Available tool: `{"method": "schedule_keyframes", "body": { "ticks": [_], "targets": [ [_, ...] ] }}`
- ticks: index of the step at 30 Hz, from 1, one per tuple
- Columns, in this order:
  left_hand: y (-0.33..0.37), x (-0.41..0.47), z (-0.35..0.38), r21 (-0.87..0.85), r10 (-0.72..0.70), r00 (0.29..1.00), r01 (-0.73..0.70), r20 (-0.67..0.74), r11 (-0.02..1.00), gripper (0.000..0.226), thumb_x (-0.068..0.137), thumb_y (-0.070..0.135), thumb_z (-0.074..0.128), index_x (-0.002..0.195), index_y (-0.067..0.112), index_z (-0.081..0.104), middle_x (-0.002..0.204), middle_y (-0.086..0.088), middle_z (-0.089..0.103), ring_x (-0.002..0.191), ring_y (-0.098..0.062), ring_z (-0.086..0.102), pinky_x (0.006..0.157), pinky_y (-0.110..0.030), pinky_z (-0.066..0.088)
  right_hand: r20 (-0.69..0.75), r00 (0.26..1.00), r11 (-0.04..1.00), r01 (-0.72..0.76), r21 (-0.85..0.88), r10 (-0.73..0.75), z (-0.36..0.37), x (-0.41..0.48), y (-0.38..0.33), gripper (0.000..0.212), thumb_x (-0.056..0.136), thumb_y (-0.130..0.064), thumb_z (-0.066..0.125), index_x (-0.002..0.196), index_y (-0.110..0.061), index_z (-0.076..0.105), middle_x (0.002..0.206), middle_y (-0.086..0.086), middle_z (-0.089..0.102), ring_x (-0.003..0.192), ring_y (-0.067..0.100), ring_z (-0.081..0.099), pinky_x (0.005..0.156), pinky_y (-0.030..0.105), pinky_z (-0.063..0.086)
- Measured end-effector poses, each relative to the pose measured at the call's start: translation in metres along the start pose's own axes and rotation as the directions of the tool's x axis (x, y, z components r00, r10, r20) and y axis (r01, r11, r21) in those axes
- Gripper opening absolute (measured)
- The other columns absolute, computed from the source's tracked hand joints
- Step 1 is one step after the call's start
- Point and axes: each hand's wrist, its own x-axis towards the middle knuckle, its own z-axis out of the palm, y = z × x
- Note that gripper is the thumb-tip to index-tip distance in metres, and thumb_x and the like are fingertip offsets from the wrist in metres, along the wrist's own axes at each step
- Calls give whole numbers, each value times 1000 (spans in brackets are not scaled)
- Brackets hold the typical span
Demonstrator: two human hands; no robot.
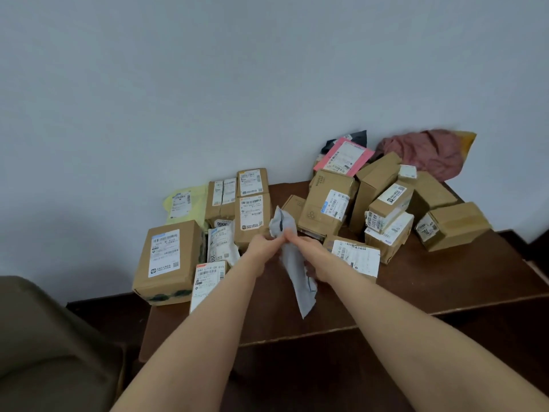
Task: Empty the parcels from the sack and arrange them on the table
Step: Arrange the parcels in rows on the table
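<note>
Hands 2 | left hand (263, 244), right hand (310, 251): fingers pinch 1 grey mailer (299, 282) | 1 pink mailer (344, 157)

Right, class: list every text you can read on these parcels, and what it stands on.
"642 L714-00 015": front box.
"9006": small parcel behind it.
"4633311", roughly: side of right box.
The rest: too small or blurred to read.
</note>
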Motion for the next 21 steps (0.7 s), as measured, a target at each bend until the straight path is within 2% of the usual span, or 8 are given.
{"method": "schedule_keyframes", "body": {
  "ticks": [3, 5, 7, 9, 10, 14, 18, 21],
  "targets": [
    [44, -19, -6, -56, 106, 994, -105, 21, 993, 36, 94, 45, 50, 102, 11, 61, 86, -1, 65, 79, -12, 61, 60, -22, 42, 43, 990, 990, 129, 63, -132, -8, -16, -32, 89, 59, -82, 65, 122, -19, 60, 125, 4, 61, 119, 25, 53, 106, 47, 37],
    [68, -29, -8, -106, 184, 983, -181, 15, 978, 33, 95, 43, 49, 94, 14, 64, 81, -1, 65, 77, -13, 61, 66, -23, 46, 29, 975, 965, 213, 151, -220, -14, -23, -51, 63, 69, -65, 72, 112, -19, 65, 117, 4, 66, 114, 23, 57, 103, 42, 42],
    [87, -37, -14, -100, 250, 968, -247, 17, 964, 25, 95, 40, 51, 87, 20, 64, 79, 2, 64, 73, -13, 59, 72, -29, 45, -18, 962, 921, 266, 283, -273, -20, -30, -68, 38, 84, -39, 70, 109, -11, 65, 107, 9, 69, 96, 22, 65, 85, 34, 54],
    [101, -41, -21, -115, 317, 948, -318, -28, 941, 16, 93, 33, 56, 91, 19, 64, 83, 2, 65, 74, -12, 59, 75, -32, 46, -54, 959, 895, 280, 348, -280, -28, -38, -84, 21, 91, -24, 65, 102, -7, 63, 94, 8, 69, 77, 18, 66, 65, 28, 55],
    [108, -43, -25, -140, 351, 933, -359, -79, 923, 13, 91, 28, 59, 98, 16, 62, 89, -1, 65, 76, -13, 60, 74, -32, 48, -71, 958, 894, 283, 347, -276, -33, -42, -92, 18, 91, -23, 65, 100, -8, 62, 94, 8, 70, 76, 18, 66, 66, 29, 55],
    [129, -53, -45, -67, 419, 871, -449, -257, 891, 53, 84, 27, 70, 128, 12, 46, 116, -7, 56, 100, -19, 55, 83, -32, 46, -173, 926, 840, 376, 392, -335, -52, -51, -119, 20, 89, -15, 67, 106, -6, 61, 89, 8, 71, 77, 22, 68, 67, 35, 55],
    [143, -63, -56, -60, 435, 889, -447, -141, 893, 78, 81, 35, 72, 142, 9, 32, 137, -12, 50, 121, -26, 49, 99, -39, 38, -186, 898, 809, 439, 392, -398, -61, -63, -137, 11, 90, -16, 65, 98, -10, 61, 90, 7, 72, 79, 24, 68, 74, 39, 55],
    [150, -74, -53, -55, 439, 897, -441, -53, 896, 82, 82, 35, 71, 146, 7, 27, 137, -12, 52, 120, -26, 52, 98, -39, 38, -176, 895, 798, 445, 406, -410, -66, -69, -144, 19, 90, -21, 66, 104, -9, 61, 97, 11, 72, 89, 29, 69, 82, 47, 55]
  ]
}}
